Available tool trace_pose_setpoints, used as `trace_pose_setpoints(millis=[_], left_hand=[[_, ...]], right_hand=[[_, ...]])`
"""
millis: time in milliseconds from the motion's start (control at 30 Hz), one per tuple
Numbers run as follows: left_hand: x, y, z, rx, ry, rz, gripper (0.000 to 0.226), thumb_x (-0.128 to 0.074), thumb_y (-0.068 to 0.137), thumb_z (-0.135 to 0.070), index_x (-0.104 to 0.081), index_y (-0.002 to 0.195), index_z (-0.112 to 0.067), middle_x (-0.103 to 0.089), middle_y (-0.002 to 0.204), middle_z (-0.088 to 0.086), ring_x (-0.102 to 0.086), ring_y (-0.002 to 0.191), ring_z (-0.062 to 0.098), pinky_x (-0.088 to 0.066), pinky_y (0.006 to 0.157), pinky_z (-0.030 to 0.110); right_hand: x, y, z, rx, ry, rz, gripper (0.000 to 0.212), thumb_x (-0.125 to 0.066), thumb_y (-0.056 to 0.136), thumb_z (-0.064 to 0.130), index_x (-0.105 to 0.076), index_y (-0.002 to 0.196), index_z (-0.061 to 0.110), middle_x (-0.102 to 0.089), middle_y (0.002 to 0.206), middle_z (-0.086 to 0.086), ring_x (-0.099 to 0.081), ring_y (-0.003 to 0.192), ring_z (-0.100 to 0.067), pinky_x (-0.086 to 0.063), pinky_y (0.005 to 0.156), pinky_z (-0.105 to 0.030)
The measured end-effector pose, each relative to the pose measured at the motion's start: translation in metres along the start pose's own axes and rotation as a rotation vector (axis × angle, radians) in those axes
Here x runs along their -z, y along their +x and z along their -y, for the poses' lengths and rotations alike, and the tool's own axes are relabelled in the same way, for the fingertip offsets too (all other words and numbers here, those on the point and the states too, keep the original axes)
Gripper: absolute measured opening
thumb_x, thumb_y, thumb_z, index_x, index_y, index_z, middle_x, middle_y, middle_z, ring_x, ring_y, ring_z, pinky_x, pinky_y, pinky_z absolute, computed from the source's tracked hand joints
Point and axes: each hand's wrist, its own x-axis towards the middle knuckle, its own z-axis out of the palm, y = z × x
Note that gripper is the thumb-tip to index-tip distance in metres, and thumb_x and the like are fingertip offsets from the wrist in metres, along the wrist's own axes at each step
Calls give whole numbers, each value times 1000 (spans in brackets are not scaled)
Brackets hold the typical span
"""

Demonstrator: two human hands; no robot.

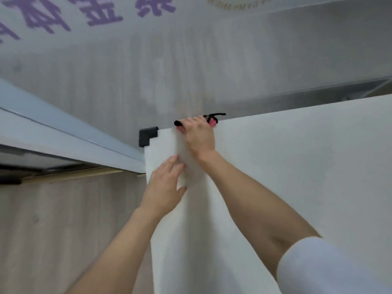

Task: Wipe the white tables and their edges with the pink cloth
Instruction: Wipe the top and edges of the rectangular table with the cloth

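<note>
A white table point(297, 177) fills the right half of the head view. My right hand point(199, 136) curls over its far edge and grips the pink cloth point(212, 123), which has black trim and is mostly hidden under my fingers. My left hand point(164, 187) lies flat on the tabletop near the left edge, fingers spread, holding nothing. A black corner guard point(148, 135) caps the table's far left corner, just left of the cloth.
A second white table point(63, 136) with a pale blue edge runs along the left. Pale wood-grain floor point(63, 230) lies beyond and beside the tables, with purple lettering point(101, 13) at the top left.
</note>
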Motion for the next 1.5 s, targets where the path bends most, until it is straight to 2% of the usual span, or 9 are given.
trace_pose_setpoints(millis=[167,433,533,600,767,867,1100,1367,1500], left_hand=[[19,-67,40,131,-20,8,62,-70,102,-34,-48,159,-26,-46,163,-5,-40,152,17,-32,123,38],[30,-158,55,116,-1,83,53,-63,101,-32,-55,153,-31,-62,149,-9,-60,135,17,-49,109,36],[34,-186,41,69,-7,58,32,-62,101,-33,-69,132,-31,-70,133,-12,-66,122,15,-53,102,35],[37,-202,33,35,41,30,18,-61,101,-44,-71,105,-30,-72,110,-13,-68,103,15,-56,89,36],[34,-238,-1,-187,181,-14,41,-57,105,-53,-58,77,-23,-60,78,-9,-61,79,16,-54,74,39],[22,-257,-42,-353,317,45,41,-47,110,-49,-56,79,-24,-59,80,-7,-61,76,18,-55,72,40],[3,-293,-191,-714,502,88,25,-51,110,-44,-69,125,-33,-72,118,-12,-68,111,16,-53,89,35],[-77,-304,-386,-925,638,28,25,-51,107,-39,-72,116,-29,-71,104,-8,-70,98,21,-56,80,38],[-131,-310,-476,-935,668,11,22,-51,105,-40,-69,110,-29,-71,102,-7,-70,97,23,-57,79,41]], right_hand=[[-11,22,54,79,-173,343,25,-55,108,33,-79,109,25,-78,97,-9,-70,90,-35,-34,68,-37],[132,-53,-39,-244,-243,176,29,-61,106,51,-81,106,30,-79,94,-8,-71,87,-35,-55,74,-41],[177,-137,-24,-310,-64,222,41,-51,103,70,-78,109,41,-81,100,16,-75,91,-11,-60,86,-40],[207,-203,6,-315,94,244,30,-57,104,63,-79,111,44,-78,107,29,-74,102,4,-59,97,-37],[271,-366,90,-409,379,198,23,-60,112,34,-81,120,31,-77,119,26,-70,117,5,-54,108,-31],[311,-437,106,-444,329,80,28,-59,109,50,-78,124,35,-75,120,31,-68,118,8,-55,107,-30],[416,-578,61,-593,15,-129,30,-51,113,43,-71,135,44,-75,126,22,-70,117,-5,-57,103,-37],[494,-720,-77,-672,-155,-160,29,-46,112,50,-64,135,48,-76,115,19,-71,106,-7,-60,89,-39],[533,-768,-142,-730,-145,-75,44,-33,108,69,-63,135,50,-75,116,17,-70,103,-10,-59,87,-42]])
